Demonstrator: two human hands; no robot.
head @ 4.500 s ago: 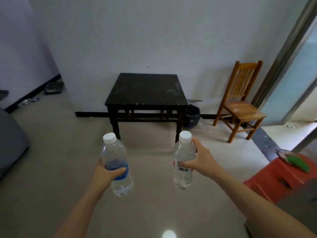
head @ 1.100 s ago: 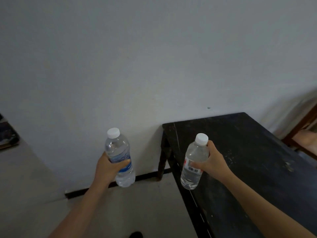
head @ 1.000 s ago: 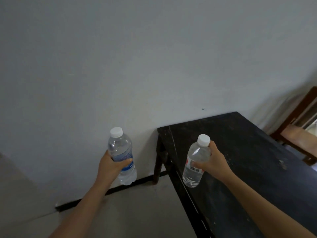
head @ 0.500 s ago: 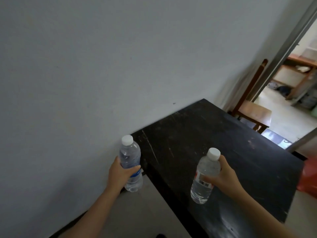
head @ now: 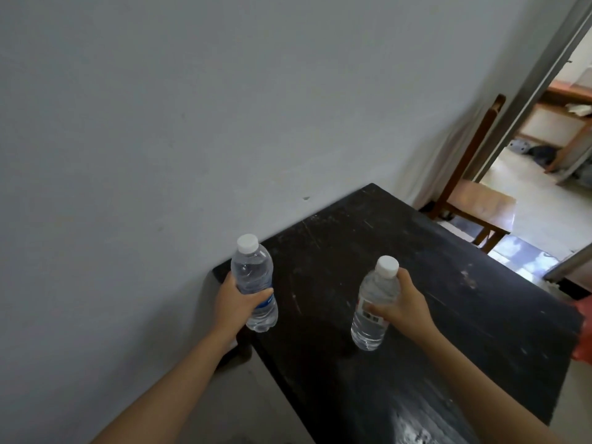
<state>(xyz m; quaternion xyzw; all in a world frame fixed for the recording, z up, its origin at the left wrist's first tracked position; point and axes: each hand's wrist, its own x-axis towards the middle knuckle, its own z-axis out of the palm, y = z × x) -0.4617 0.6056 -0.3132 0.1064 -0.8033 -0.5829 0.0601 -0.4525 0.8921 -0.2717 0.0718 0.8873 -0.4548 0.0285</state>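
My left hand (head: 235,302) grips a clear water bottle with a blue label (head: 254,280) and a white cap, held upright over the left edge of a black wooden table (head: 416,283). My right hand (head: 405,304) grips a second clear water bottle with a red and white label (head: 374,302), tilted slightly and held above the middle of the tabletop. I cannot tell whether either bottle touches the table.
A grey wall (head: 224,107) runs right behind the table. A wooden chair (head: 471,193) stands past the table's far right corner, beside an open doorway (head: 551,149). A red stool (head: 584,331) shows at the right edge.
The view has swung right and come closer to the table. Both bottles now hang over the tabletop; the left one was beside the table's edge before.
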